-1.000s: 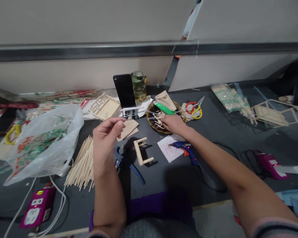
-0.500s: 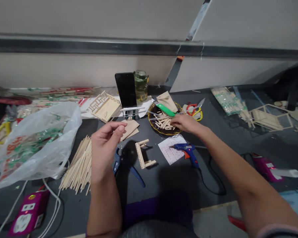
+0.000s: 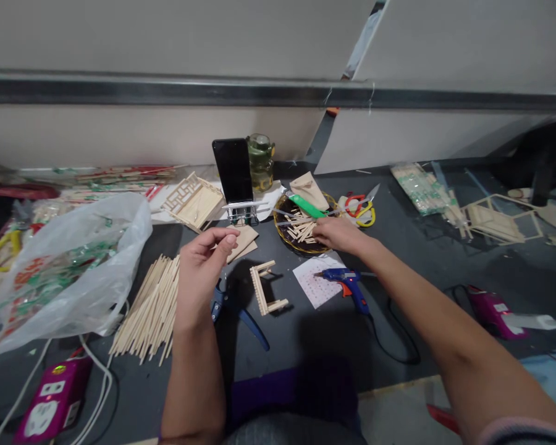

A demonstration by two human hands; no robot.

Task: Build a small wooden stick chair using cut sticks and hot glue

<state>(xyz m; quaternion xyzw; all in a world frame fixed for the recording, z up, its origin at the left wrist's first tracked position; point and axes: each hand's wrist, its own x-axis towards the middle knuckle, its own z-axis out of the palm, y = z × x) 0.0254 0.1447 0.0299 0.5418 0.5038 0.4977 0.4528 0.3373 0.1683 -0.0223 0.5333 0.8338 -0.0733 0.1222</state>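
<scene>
My left hand [image 3: 204, 275] hovers over the table with thumb and index finger pinched together; anything between them is too small or hidden to make out. It is above the handles of blue cutting pliers [image 3: 246, 322]. My right hand [image 3: 336, 235] reaches into a round woven basket [image 3: 288, 242], fingers closed at the short wooden sticks [image 3: 302, 226] inside. A green-handled cutter [image 3: 307, 205] lies across the basket beside those fingers. Between my hands, a small U-shaped frame of glued sticks [image 3: 258, 290] rests on the table. A blue glue gun [image 3: 343, 279] lies on a patterned paper [image 3: 312, 287].
Long sticks [image 3: 148, 309] are heaped left of my left forearm, near a plastic bag [image 3: 74, 259]. A phone [image 3: 234, 170] on a stand and a green bottle [image 3: 261, 164] stand behind. Scissors [image 3: 365, 210] lie right of the basket. Purple power boxes [image 3: 53, 395] sit at both sides.
The view has shifted slightly. Both hands keep nearly the same pose, the left pinched and the right in the basket.
</scene>
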